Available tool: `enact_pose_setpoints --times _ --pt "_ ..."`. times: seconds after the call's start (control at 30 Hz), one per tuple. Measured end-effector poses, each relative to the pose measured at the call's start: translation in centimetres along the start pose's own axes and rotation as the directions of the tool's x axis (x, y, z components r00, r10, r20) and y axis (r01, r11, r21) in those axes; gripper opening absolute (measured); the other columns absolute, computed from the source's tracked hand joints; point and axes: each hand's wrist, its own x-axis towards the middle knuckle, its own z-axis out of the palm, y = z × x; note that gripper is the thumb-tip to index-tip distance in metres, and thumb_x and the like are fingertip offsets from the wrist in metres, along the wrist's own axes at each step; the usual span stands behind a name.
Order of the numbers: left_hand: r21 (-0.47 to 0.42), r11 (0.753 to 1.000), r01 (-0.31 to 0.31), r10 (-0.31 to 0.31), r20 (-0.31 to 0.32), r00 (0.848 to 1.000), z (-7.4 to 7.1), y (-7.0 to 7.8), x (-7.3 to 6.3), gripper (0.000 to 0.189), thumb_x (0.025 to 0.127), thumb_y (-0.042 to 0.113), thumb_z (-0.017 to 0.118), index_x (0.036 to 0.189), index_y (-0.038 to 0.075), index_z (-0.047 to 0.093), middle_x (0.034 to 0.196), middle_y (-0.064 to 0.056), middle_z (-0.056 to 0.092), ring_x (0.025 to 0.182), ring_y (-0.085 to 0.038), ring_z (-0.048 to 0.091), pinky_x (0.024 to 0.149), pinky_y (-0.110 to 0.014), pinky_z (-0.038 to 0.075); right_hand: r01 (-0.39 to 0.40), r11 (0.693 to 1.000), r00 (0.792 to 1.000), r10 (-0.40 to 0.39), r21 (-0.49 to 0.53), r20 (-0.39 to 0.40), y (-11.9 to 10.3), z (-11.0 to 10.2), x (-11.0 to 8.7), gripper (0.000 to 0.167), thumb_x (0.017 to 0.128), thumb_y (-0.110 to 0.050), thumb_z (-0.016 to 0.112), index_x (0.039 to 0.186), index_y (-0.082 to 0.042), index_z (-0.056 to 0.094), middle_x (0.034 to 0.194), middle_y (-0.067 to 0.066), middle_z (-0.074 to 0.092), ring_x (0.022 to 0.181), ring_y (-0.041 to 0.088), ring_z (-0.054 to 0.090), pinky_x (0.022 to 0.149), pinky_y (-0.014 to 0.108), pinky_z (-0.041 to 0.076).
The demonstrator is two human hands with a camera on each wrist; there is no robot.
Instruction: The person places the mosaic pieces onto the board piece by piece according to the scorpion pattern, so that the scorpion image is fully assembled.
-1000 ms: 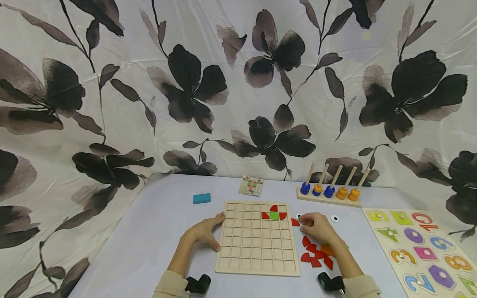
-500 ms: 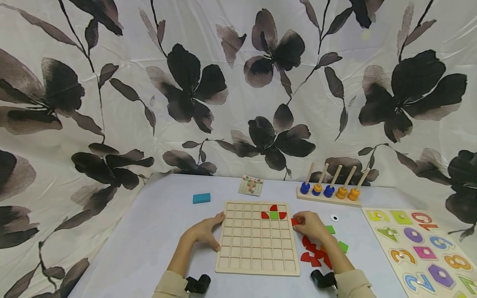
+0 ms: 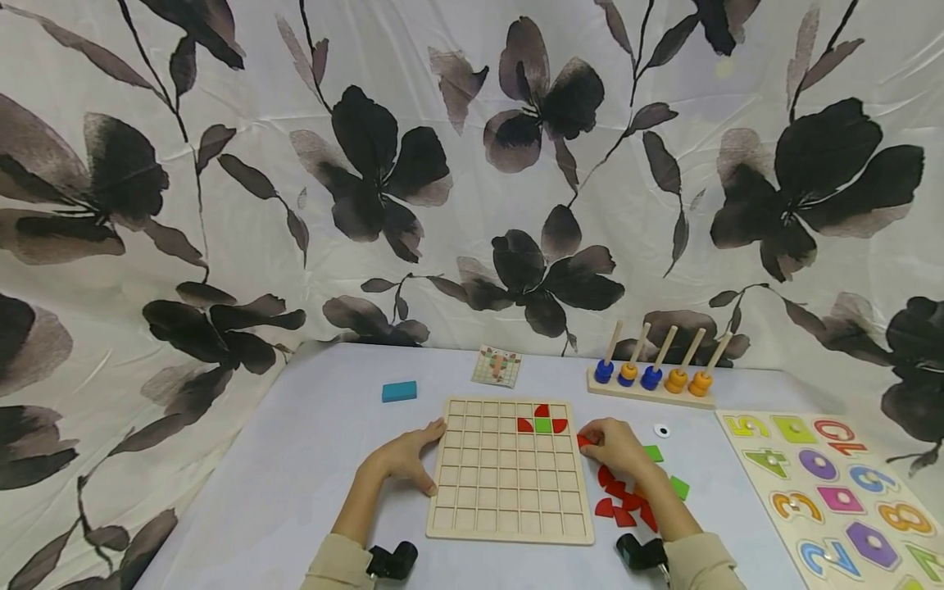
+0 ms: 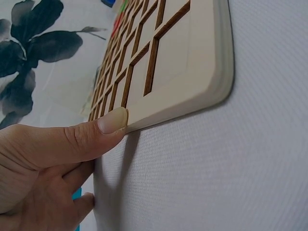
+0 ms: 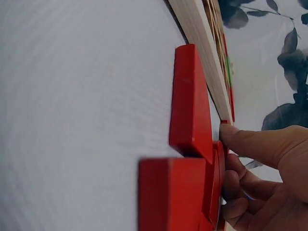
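Note:
In the head view my left hand (image 3: 404, 459) is spread along the left edge of the wooden grid board (image 3: 479, 479). Its thumb (image 4: 91, 137) touches the board's rim in the left wrist view. Beyond the right edge of the board, my right hand (image 3: 618, 444) pinches a red quarter-circle piece (image 3: 583, 441), mostly covered by the fingers. Near the board's upper right, several red pieces (image 3: 542, 411) sit in cells around a green square (image 3: 542, 425). Loose red pieces (image 3: 624, 518) lie below the right hand, some overlapping; they loom close in the right wrist view.
Green squares (image 3: 678, 488) and a black-and-white eye disc (image 3: 661, 431) lie right of the right hand. Behind are a blue block (image 3: 399, 392), a pattern card (image 3: 496, 366) and a peg stand (image 3: 651, 392) with beads. A number puzzle board (image 3: 833, 492) occupies the far right.
My right hand has shifted slightly left and down from an eye disc to the red piece, now pinching it. That disc is out of sight; green squares show beside the forearm. The left hand stays put.

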Motion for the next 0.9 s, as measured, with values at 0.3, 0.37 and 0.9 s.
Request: enact_pose_setpoints --times 0.3,0.37,0.9 --pt "-0.001 1.000 -0.009 0.009 0.004 1.000 0.1 -0.1 0.1 0.104 0.051 0.002 0.087 0.142 0.000 0.038 0.152 -0.015 0.027 0.140 -0.035 0.024 0.112 -0.050 0.022 -0.057 0.997 0.997 0.059 0.046 -0.051 0.9 -1.4 -1.5 0.020 0.082 0.001 0.065 0.102 0.003 0.068 0.077 0.003 0.061 0.068 0.015 0.051 0.061 0.025 0.047" --pt "0.005 1.000 -0.013 0.013 0.003 1.000 0.1 -0.2 0.2 0.104 0.051 0.002 0.087 0.142 -0.001 0.038 0.152 -0.016 0.027 0.139 -0.035 0.024 0.112 -0.051 0.022 -0.065 0.996 0.996 0.069 0.060 -0.056 1.2 -1.9 -2.0 0.021 0.083 0.000 0.064 0.103 0.004 0.068 0.077 0.003 0.061 0.067 0.015 0.050 0.058 0.023 0.047" --pt "-0.011 1.000 -0.027 0.027 0.005 1.000 0.1 -0.5 0.4 0.103 0.051 0.001 0.086 0.142 -0.001 0.037 0.152 -0.015 0.027 0.140 -0.034 0.024 0.112 -0.050 0.022 -0.136 0.989 0.986 0.141 0.062 -0.085 4.5 -5.1 -4.6 0.028 0.084 -0.004 0.066 0.109 0.008 0.063 0.085 0.008 0.065 0.076 0.019 0.057 0.065 0.024 0.051"
